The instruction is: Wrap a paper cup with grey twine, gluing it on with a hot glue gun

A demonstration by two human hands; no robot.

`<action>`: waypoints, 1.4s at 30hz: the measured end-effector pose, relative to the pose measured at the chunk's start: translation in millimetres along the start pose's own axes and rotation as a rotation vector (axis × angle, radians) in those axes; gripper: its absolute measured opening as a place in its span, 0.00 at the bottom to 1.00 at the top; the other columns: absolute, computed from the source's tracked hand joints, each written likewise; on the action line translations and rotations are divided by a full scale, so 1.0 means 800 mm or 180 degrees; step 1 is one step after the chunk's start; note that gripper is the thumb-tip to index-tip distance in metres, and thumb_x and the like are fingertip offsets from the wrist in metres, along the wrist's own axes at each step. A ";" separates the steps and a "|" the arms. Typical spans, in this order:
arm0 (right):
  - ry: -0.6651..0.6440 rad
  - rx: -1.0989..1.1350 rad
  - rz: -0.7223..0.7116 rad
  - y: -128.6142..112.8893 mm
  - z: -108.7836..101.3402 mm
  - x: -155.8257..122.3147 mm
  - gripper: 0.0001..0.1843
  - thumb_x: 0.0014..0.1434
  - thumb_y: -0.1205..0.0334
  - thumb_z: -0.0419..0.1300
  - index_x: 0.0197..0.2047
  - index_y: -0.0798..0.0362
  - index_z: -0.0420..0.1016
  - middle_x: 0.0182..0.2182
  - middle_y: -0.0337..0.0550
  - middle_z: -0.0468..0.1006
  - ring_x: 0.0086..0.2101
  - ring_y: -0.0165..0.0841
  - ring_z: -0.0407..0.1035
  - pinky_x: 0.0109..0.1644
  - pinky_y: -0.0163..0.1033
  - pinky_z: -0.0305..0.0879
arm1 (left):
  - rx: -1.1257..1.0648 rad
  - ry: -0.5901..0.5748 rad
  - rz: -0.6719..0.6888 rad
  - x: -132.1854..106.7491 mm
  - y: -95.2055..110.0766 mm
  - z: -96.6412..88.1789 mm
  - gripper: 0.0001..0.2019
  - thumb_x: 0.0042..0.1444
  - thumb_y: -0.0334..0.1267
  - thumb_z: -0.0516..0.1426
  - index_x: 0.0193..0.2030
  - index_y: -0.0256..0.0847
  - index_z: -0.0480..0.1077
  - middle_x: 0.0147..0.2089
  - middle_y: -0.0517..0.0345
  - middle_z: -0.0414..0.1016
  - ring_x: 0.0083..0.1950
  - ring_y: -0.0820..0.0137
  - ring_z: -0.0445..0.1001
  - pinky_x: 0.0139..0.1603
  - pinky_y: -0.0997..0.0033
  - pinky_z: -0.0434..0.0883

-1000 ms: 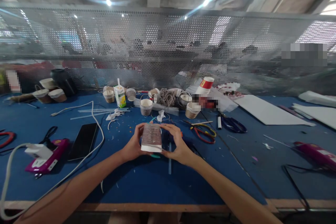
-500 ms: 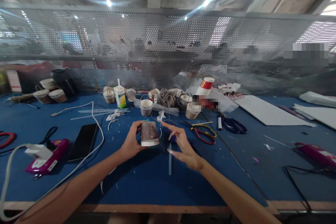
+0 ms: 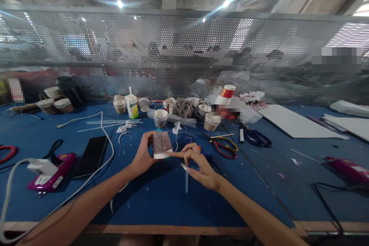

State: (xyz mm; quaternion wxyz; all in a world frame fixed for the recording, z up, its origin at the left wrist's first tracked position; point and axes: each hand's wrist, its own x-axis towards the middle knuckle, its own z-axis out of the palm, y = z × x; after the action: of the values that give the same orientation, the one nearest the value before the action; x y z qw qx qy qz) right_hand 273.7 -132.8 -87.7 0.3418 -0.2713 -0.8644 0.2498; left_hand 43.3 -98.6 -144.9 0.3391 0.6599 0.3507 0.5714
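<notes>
My left hand (image 3: 143,154) is closed around the side of a small cup (image 3: 162,142) wrapped in brown cord, with a bare white band along its lower edge. The cup is held above the blue table and slightly tilted. From the right, my right hand (image 3: 203,167) reaches in with its index finger stretched out, the tip at the white band. Its thumb stands apart and the other fingers are bent, holding nothing that I can see. Under this hand lies a clear glue stick (image 3: 186,182). A dark tool with an orange part (image 3: 199,148) is mostly hidden behind it.
Several small cups (image 3: 160,118), a drink carton (image 3: 132,107) and a heap of cord (image 3: 185,107) stand along the back. Scissors (image 3: 256,137) and red-and-yellow pliers (image 3: 226,147) lie right. Left are a phone (image 3: 91,156), a purple power strip (image 3: 59,171) and a white cable (image 3: 107,134).
My right hand has moved from spread fingers beside the cup to an index finger at its white band. The cup in my left hand has shifted slightly left and tilted.
</notes>
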 end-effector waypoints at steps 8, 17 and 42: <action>0.1070 -0.0128 0.0283 0.020 -0.021 -0.001 0.11 0.64 0.57 0.45 0.37 0.51 0.66 0.35 0.45 0.73 0.33 0.35 0.64 0.38 0.42 0.62 | -0.0031 0.0029 -0.0011 0.001 -0.001 -0.004 0.41 0.40 0.42 0.69 0.58 0.45 0.52 0.56 0.47 0.61 0.58 0.59 0.68 0.60 0.54 0.66; -0.0893 -0.2047 0.1538 0.038 -0.057 0.000 0.23 0.42 0.65 0.62 0.43 0.57 0.64 0.43 0.52 0.66 0.45 0.46 0.64 0.47 0.47 0.63 | 0.0290 0.0092 0.0237 0.003 -0.002 -0.007 0.38 0.42 0.41 0.68 0.58 0.46 0.54 0.57 0.49 0.57 0.59 0.58 0.65 0.60 0.54 0.67; 0.0147 0.1227 0.1545 0.009 -0.017 -0.002 0.14 0.46 0.54 0.65 0.31 0.55 0.71 0.18 0.36 0.71 0.15 0.25 0.62 0.17 0.31 0.66 | 0.0246 0.0245 0.0095 0.006 -0.016 -0.006 0.39 0.39 0.42 0.69 0.56 0.44 0.54 0.58 0.46 0.60 0.61 0.57 0.65 0.62 0.52 0.63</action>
State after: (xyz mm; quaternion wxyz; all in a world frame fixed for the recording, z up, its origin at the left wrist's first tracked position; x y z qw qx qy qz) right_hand 286.2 -125.3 -83.9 0.3368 -0.4055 -0.7031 0.4773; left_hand 37.8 -87.5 -152.9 0.2911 0.6552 0.3754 0.5874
